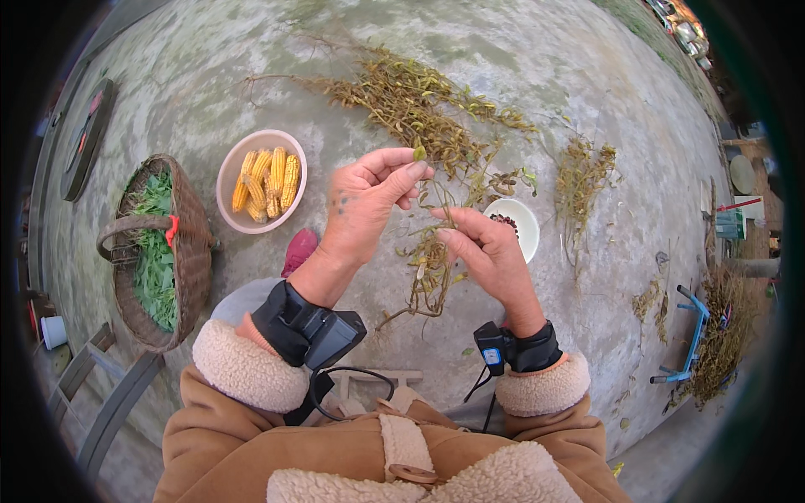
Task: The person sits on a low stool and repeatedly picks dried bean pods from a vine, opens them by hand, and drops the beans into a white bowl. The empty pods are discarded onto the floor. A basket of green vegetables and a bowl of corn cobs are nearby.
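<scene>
Over the ground in front of me, my left hand (369, 201) pinches a small yellow-green pod (419, 153) between thumb and fingertips. Lower and to its right, my right hand (486, 251) is closed on a dried bean plant (429, 277), whose thin stems and withered pods hang below the fingers. Just behind the right hand stands a white bowl (530, 225), partly hidden by it, with dark beans (503, 220) inside. Beyond both hands a large heap of dried bean plants (411, 96) lies on the concrete.
A pink basin (220, 180) holds several corn cobs (268, 180). At left stands a wicker basket (191, 277) of green leaves (157, 260). Another dried plant (583, 176) lies to the right, with a blue frame (694, 335) farther out. Wooden rails (117, 411) stand lower left.
</scene>
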`<action>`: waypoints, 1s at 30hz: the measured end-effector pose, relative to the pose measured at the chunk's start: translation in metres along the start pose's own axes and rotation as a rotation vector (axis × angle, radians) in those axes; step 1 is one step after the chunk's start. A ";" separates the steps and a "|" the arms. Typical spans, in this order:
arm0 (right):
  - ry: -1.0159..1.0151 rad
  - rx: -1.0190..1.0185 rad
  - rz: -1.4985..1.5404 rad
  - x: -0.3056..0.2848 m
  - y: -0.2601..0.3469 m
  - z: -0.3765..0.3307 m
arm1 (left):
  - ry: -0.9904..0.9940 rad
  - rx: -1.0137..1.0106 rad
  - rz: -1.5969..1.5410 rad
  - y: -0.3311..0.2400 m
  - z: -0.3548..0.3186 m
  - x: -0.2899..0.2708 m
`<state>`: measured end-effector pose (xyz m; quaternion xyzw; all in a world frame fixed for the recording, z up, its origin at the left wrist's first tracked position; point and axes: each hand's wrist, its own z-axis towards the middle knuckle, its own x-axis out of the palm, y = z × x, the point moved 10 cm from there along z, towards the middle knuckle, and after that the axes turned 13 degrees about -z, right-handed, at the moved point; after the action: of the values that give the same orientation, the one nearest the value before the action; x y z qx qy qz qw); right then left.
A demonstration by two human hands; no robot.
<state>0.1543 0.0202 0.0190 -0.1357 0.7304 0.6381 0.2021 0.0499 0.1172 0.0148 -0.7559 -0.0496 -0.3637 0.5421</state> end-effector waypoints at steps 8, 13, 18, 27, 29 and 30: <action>-0.096 0.058 0.190 -0.010 -0.001 0.002 | 0.135 -0.054 0.257 0.006 -0.011 0.020; -0.234 0.043 0.285 -0.019 0.003 -0.003 | 0.212 0.054 0.446 0.001 -0.019 0.033; -0.380 -0.014 0.135 -0.026 0.010 -0.007 | 0.212 0.053 0.430 0.003 -0.023 0.034; -0.393 -0.023 0.116 -0.026 0.016 -0.007 | 0.173 -0.111 0.377 0.013 -0.027 0.029; -0.328 0.038 0.278 -0.021 0.008 -0.004 | 0.175 -0.154 0.371 0.016 -0.027 0.027; -0.298 0.062 0.304 -0.019 0.006 -0.002 | 0.185 -0.170 0.377 0.017 -0.026 0.026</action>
<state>0.1681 0.0177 0.0333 0.0781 0.7238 0.6515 0.2134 0.0644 0.0796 0.0212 -0.7581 0.1735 -0.3267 0.5371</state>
